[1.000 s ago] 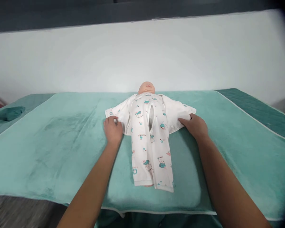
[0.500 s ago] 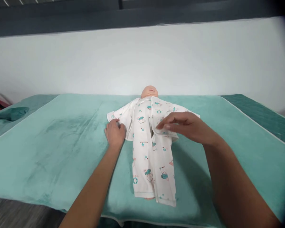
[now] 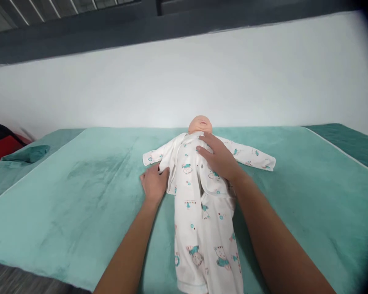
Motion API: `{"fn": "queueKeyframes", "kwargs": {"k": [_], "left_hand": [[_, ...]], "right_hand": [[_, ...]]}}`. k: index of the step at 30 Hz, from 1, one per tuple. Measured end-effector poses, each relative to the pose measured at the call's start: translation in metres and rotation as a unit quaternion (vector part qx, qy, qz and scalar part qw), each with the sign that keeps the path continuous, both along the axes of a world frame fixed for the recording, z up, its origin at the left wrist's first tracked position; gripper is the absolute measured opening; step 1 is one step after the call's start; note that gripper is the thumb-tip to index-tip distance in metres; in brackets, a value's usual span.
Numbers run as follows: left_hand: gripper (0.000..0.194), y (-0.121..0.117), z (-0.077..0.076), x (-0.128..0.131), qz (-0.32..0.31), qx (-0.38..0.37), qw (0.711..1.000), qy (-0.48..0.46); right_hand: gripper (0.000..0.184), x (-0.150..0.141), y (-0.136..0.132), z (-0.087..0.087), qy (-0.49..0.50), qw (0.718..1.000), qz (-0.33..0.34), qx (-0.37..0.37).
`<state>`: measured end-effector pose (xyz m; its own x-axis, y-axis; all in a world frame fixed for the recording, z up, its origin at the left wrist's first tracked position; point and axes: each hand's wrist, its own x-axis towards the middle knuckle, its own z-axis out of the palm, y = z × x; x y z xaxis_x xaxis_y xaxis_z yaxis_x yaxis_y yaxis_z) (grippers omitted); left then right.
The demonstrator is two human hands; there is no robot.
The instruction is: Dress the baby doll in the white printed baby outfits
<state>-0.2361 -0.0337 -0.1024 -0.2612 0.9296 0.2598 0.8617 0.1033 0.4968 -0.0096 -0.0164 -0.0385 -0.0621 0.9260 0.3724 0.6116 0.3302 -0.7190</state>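
A baby doll (image 3: 200, 123) lies on its back, head towards the wall, in a white printed top (image 3: 187, 168) with teal and pink animal figures and matching trousers (image 3: 190, 245). Both sleeves stretch out sideways. My left hand (image 3: 154, 181) rests beside the top, just below the left-hand sleeve, its fingers curled and thumb closed on the fabric. Over the upper chest lies my right hand (image 3: 219, 157), fingers extended and flat on the cloth, covering part of the front. The trouser leg ends reach the bottom of the view.
A teal padded sheet (image 3: 88, 196) with pale piping covers the bed beneath the doll. Behind it rises a white wall (image 3: 125, 90). A red and black item (image 3: 4, 143) and a teal cloth bundle (image 3: 27, 154) are at the far left.
My right hand has moved from above the lower front of the top up to the chest, now lying on it. My left hand stays by the sleeve. The view has tilted and shifted slightly.
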Motion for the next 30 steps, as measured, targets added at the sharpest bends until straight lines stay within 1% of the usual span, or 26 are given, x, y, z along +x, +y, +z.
{"fn": "queueKeyframes", "kwargs": {"k": [1, 2, 3, 4, 5, 6, 7, 8, 9, 10, 12, 13, 15, 17, 18, 19, 20, 22, 23, 24, 25, 26, 27, 30], "left_hand": [[0.028, 0.000, 0.002, 0.001, -0.016, -0.018, 0.999, -0.047], [0.028, -0.001, 0.005, 0.002, -0.035, -0.028, 0.993, -0.113], [0.028, -0.002, 0.008, 0.004, -0.053, -0.025, 0.979, -0.194], [0.028, -0.004, 0.013, 0.007, -0.071, -0.007, 0.957, -0.280], [0.029, -0.006, 0.018, 0.011, -0.089, 0.020, 0.929, -0.359], [0.030, -0.009, 0.025, 0.015, -0.107, 0.051, 0.900, -0.419], [0.031, -0.012, 0.033, 0.021, -0.126, 0.080, 0.878, -0.454], [0.030, -0.015, 0.041, 0.027, -0.150, 0.102, 0.868, -0.462], [0.028, -0.019, 0.049, 0.033, -0.175, 0.124, 0.870, -0.445], [0.023, -0.023, 0.057, 0.039, -0.204, 0.142, 0.880, -0.405], [0.011, -0.032, 0.068, 0.051, -0.285, 0.150, 0.903, -0.284], [0.006, -0.038, 0.072, 0.056, -0.328, 0.144, 0.905, -0.228], [0.005, -0.048, 0.077, 0.062, -0.403, 0.118, 0.893, -0.162], [0.008, -0.054, 0.080, 0.065, -0.440, 0.105, 0.878, -0.156], [0.011, -0.054, 0.080, 0.065, -0.442, 0.108, 0.876, -0.160], [0.015, -0.051, 0.080, 0.065, -0.430, 0.118, 0.881, -0.160], [0.018, -0.046, 0.079, 0.064, -0.402, 0.136, 0.892, -0.154], [0.022, -0.030, 0.076, 0.061, -0.312, 0.170, 0.926, -0.124], [0.022, -0.020, 0.074, 0.060, -0.263, 0.180, 0.942, -0.110], [0.022, -0.010, 0.072, 0.059, -0.225, 0.183, 0.951, -0.105], [0.021, -0.001, 0.070, 0.059, -0.200, 0.182, 0.957, -0.108], [0.019, 0.007, 0.069, 0.060, -0.193, 0.179, 0.958, -0.117], [0.017, 0.014, 0.069, 0.062, -0.199, 0.175, 0.956, -0.129], [0.018, 0.025, 0.074, 0.071, -0.263, 0.147, 0.939, -0.166]], "right_hand": [[0.049, 0.001, -0.002, 0.000, -0.003, 1.000, 0.003, -0.011], [0.051, 0.002, -0.004, 0.000, -0.008, 1.000, 0.007, -0.019], [0.052, 0.003, -0.005, 0.001, -0.014, 1.000, 0.009, -0.022], [0.054, 0.003, -0.005, 0.002, -0.022, 0.999, 0.011, -0.024], [0.055, 0.003, -0.005, 0.003, -0.031, 0.999, 0.013, -0.024], [0.056, 0.003, -0.004, 0.004, -0.039, 0.999, 0.014, -0.025], [0.057, 0.003, -0.004, 0.004, -0.043, 0.999, 0.016, -0.027], [0.057, 0.003, -0.003, 0.004, -0.045, 0.998, 0.017, -0.028], [0.057, 0.002, -0.003, 0.004, -0.045, 0.998, 0.018, -0.029], [0.057, 0.003, -0.003, 0.004, -0.043, 0.999, 0.018, -0.028], [0.056, 0.003, -0.002, 0.002, -0.034, 0.999, 0.017, -0.022], [0.055, 0.003, -0.002, 0.001, -0.026, 0.999, 0.016, -0.019], [0.050, 0.003, -0.001, 0.000, 0.001, 1.000, 0.018, -0.007], [0.044, 0.003, 0.001, -0.002, 0.045, 0.999, 0.021, 0.000], [0.042, 0.003, 0.001, -0.002, 0.075, 0.997, 0.020, 0.000], [0.040, 0.002, 0.001, -0.003, 0.109, 0.994, 0.015, 0.001], [0.037, 0.002, 0.002, -0.004, 0.143, 0.990, 0.002, 0.008], [0.031, 0.002, 0.002, -0.005, 0.189, 0.979, -0.052, 0.047], [0.028, 0.003, 0.002, -0.006, 0.196, 0.974, -0.087, 0.074], [0.026, 0.003, 0.002, -0.007, 0.194, 0.968, -0.122, 0.099], [0.024, 0.003, 0.003, -0.007, 0.188, 0.964, -0.149, 0.114], [0.022, 0.003, 0.003, -0.008, 0.181, 0.963, -0.164, 0.115], [0.021, 0.004, 0.004, -0.008, 0.174, 0.965, -0.166, 0.105], [0.016, 0.005, 0.008, -0.007, 0.149, 0.977, -0.145, 0.048]]}}
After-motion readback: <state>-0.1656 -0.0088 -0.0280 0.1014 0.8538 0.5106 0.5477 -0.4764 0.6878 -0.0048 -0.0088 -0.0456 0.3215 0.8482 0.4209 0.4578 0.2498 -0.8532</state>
